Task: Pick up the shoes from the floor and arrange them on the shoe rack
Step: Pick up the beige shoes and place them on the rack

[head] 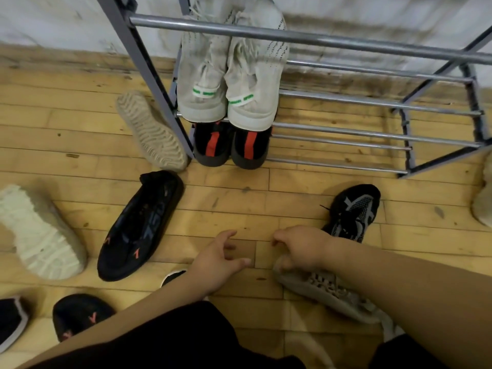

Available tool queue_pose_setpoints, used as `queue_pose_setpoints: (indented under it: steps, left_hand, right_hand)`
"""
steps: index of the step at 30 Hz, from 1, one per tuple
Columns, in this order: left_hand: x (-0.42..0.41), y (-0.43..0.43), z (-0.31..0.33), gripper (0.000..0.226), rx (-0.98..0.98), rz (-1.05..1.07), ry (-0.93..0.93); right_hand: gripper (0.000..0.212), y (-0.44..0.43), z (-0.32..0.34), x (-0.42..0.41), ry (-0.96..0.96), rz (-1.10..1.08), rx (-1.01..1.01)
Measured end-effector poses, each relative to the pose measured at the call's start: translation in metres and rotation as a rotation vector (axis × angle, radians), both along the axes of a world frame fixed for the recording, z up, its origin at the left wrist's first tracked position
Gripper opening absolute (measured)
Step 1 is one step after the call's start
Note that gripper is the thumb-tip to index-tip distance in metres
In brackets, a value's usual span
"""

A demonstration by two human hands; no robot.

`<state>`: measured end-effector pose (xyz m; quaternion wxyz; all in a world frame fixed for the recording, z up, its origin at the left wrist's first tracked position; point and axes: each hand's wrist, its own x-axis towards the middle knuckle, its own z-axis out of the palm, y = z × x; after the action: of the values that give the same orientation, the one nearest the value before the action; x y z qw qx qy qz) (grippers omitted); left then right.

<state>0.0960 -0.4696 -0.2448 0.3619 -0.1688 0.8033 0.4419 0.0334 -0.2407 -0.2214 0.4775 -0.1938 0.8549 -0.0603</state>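
Four shoes racked, the rest on the floor around me.

On the shoe rack (346, 126) stand two pale sneakers (229, 86) above two black-and-red ones (231, 145), at its left end. My right hand (300, 249) curls closed on the toe of a grey knit shoe (327, 288) near me; a black-and-grey sneaker (354, 211) lies just beyond. My left hand (215, 259) hovers open, holding nothing. To the left lie a black shoe (138, 227) sole-up, a tan sole (151, 131) by the rack leg, and a white sole (40, 233).
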Motion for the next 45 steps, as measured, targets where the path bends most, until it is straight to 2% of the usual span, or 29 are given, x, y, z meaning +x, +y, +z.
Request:
queue_pose_setpoints:
  steps: [6,8,10,13,17,20,24,27,29,30,32,34,38,40,43,45]
  left_hand:
    - [-0.010,-0.002,0.006,0.091,0.164,0.117,0.037]
    - [-0.016,-0.003,0.010,0.096,0.255,0.136,0.011]
    - [-0.020,-0.005,0.015,0.106,0.328,0.130,0.014]
    - [-0.030,-0.018,0.025,0.111,0.249,0.018,0.149]
    - [-0.042,-0.038,0.041,0.108,0.107,-0.186,0.251]
    - [-0.055,-0.059,0.056,0.087,-0.021,-0.133,0.320]
    - [-0.093,-0.098,0.065,0.059,-0.226,0.224,0.517]
    - [-0.142,-0.133,0.053,0.064,-0.352,0.352,0.470]
    - [-0.167,-0.150,0.040,0.075,-0.300,0.418,0.297]
    - [-0.174,-0.155,0.032,0.079,-0.209,0.462,0.217]
    - [-0.179,-0.158,0.014,0.070,-0.034,0.545,0.122]
    - [-0.182,-0.154,0.002,0.051,0.068,0.596,0.119]
    - [-0.179,-0.152,-0.004,0.049,0.192,0.750,0.170]
    - [-0.172,-0.151,0.007,0.047,0.073,0.709,0.279]
    - [-0.149,-0.147,0.049,0.043,-0.213,0.597,0.531]
    - [-0.125,-0.144,0.085,0.041,-0.407,0.543,0.630]
  right_hand:
    - [0.060,-0.012,0.028,-0.032,0.088,-0.343,-0.221]
    - [0.052,-0.015,0.038,-0.043,0.128,-0.549,-0.333]
    - [0.044,-0.019,0.044,-0.051,0.159,-0.845,-0.482]
    - [0.040,-0.030,0.048,-0.052,0.096,-1.159,-0.674]
    - [0.037,-0.046,0.042,-0.042,0.051,-1.325,-0.722]
    - [0.037,-0.055,0.040,-0.039,0.016,-1.379,-0.717]
    - [0.037,-0.059,0.037,-0.034,0.005,-1.356,-0.686]
    - [0.038,-0.059,0.035,-0.032,0.032,-1.305,-0.634]
    - [0.038,-0.058,0.031,-0.032,0.028,-1.314,-0.639]
    - [0.038,-0.057,0.029,-0.032,0.025,-1.326,-0.644]
    - [0.039,-0.057,0.027,-0.033,0.016,-1.347,-0.650]
    - [0.039,-0.057,0.025,-0.033,0.014,-1.357,-0.656]
    - [0.039,-0.057,0.023,-0.033,0.011,-1.358,-0.641]
    - [0.039,-0.054,0.022,-0.033,0.015,-1.338,-0.621]
    - [0.037,-0.051,0.022,-0.035,0.005,-1.304,-0.618]
    - [0.037,-0.050,0.019,-0.034,-0.008,-1.295,-0.623]
